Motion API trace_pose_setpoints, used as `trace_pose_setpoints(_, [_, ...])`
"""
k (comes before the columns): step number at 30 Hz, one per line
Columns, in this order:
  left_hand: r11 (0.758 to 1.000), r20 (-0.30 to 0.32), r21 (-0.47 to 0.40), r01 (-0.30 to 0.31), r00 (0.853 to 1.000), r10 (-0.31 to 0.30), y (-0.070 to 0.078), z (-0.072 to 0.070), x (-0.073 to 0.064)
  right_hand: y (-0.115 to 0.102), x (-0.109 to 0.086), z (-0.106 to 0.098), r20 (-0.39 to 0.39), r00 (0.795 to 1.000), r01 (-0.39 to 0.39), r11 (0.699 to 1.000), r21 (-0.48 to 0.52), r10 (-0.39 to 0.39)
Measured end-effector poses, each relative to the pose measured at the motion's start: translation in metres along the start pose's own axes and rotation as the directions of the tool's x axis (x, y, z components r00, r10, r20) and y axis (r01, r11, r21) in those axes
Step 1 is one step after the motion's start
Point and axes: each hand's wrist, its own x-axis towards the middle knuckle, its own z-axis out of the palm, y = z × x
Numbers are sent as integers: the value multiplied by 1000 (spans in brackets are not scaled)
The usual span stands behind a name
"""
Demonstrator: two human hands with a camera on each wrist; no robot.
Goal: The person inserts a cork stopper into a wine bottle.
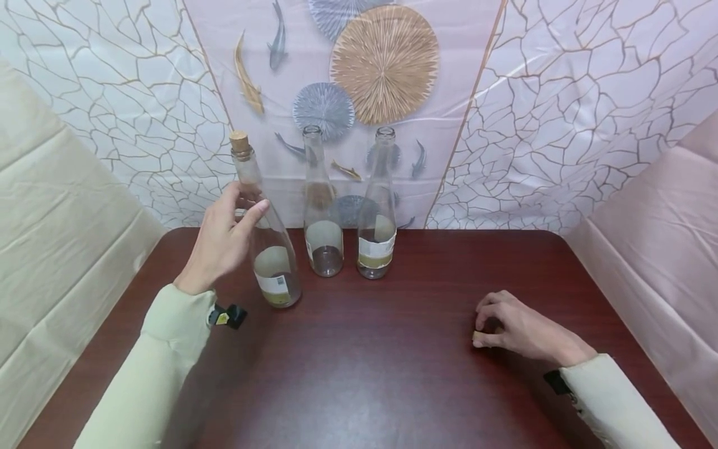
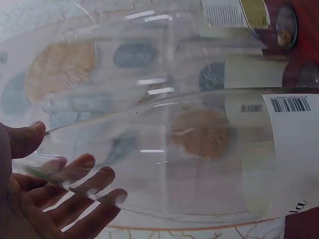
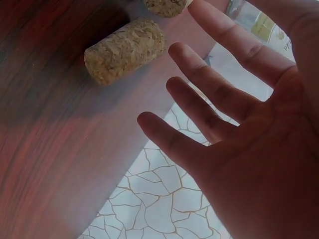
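My left hand (image 1: pixel 221 240) grips a clear glass bottle (image 1: pixel 273 255) round its neck, thumb on the near side. This bottle leans slightly, its top to the left, and a cork (image 1: pixel 239 142) sits in its mouth. In the left wrist view my fingers (image 2: pixel 89 186) curve under the glass, with a white label (image 2: pixel 294 149) further along. My right hand (image 1: pixel 518 327) is low over the table at the right, thumb and index finger pinching a cork (image 3: pixel 167 6), mostly hidden in the head view. Beside it, another cork (image 3: pixel 124 50) lies on its side.
Two uncorked clear bottles, one in the middle (image 1: pixel 323 243) and one to its right (image 1: pixel 376 249), stand upright near the back of the dark red-brown table (image 1: pixel 359 362). Patterned cloth (image 1: pixel 561 125) hangs behind the table, and plain cloth flanks both sides.
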Motion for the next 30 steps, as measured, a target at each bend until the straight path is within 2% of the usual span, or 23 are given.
trace_pose_setpoints(5, [999,-3,17,27,1000,-27,-12,0,7,1,2,2,26,999,-19,1000,-3,19])
trace_pose_setpoints(11, [999,-20,47,25,1000,-24,-23,-1,18,3,4,2,-6,1000,-5,1000,-29,4])
trace_pose_setpoints(20, [996,-22,49,70,997,-69,-31,-5,28,6,5,6,-40,999,22,999,-49,-24])
trace_pose_setpoints(23, [996,-23,52,71,997,-69,-32,-6,29,8,5,5,-42,999,3,998,-61,-6])
trace_pose_setpoints(30, [995,28,49,89,995,-91,-30,-9,32,13,0,0,-9,1000,-29,998,-48,28])
